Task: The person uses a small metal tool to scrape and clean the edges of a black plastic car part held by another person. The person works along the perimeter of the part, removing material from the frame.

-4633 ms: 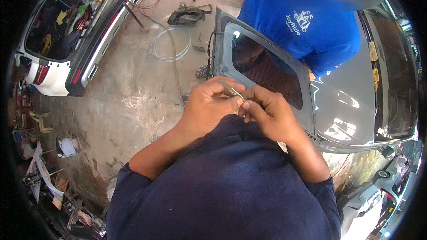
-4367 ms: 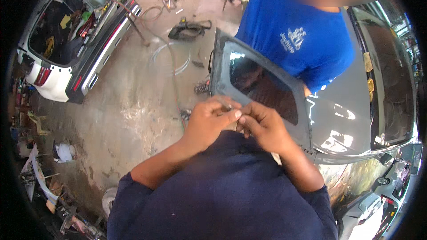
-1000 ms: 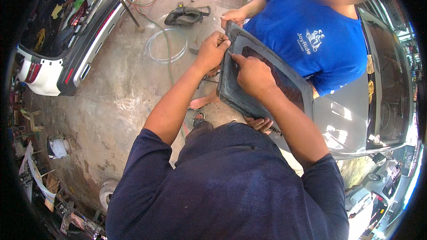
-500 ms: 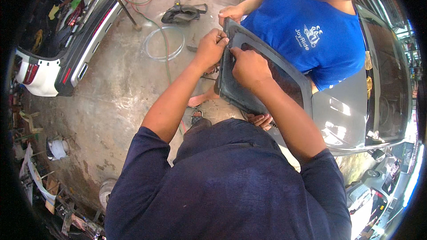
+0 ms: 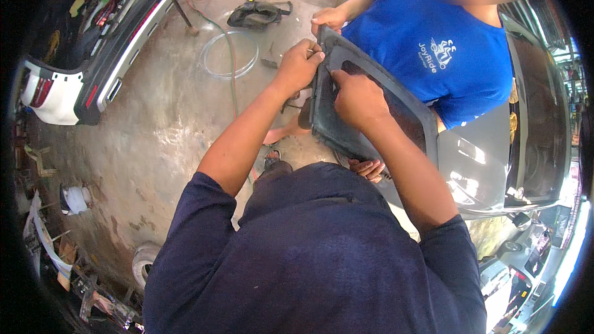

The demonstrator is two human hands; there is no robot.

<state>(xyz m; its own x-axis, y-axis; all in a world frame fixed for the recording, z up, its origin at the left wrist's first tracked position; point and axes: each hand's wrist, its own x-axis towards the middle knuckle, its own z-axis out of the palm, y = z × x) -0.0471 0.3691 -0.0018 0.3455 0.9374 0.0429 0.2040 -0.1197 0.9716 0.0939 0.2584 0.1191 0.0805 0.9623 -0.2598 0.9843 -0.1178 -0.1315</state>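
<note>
A dark car window pane point(image 5: 356, 130) with a broad black border is held up at a slant in front of me. My left hand point(image 5: 301, 68) is closed in a pinch at its upper left edge; what lies between the fingers is too small to tell. Over the pane's upper part, my right hand point(image 5: 362, 102) is curled, fingertips close to the left border; anything in it is hidden. A co-worker in a blue shirt point(image 5: 427, 55) supports the pane, one hand point(image 5: 331, 18) at the top corner and another hand point(image 5: 368, 169) under the lower edge.
A grey car point(image 5: 476, 154) stands behind the co-worker. On the concrete floor lie a black bag point(image 5: 257, 13), a coil of clear tubing point(image 5: 213, 59), a thin hose point(image 5: 233, 96) and a hammer point(image 5: 185, 18). A white and black bumper point(image 5: 117, 68) rests at the left.
The pane and both my hands sit slightly farther right in the picture. My right hand has shifted a little down and right over the pane; my left stays at its edge.
</note>
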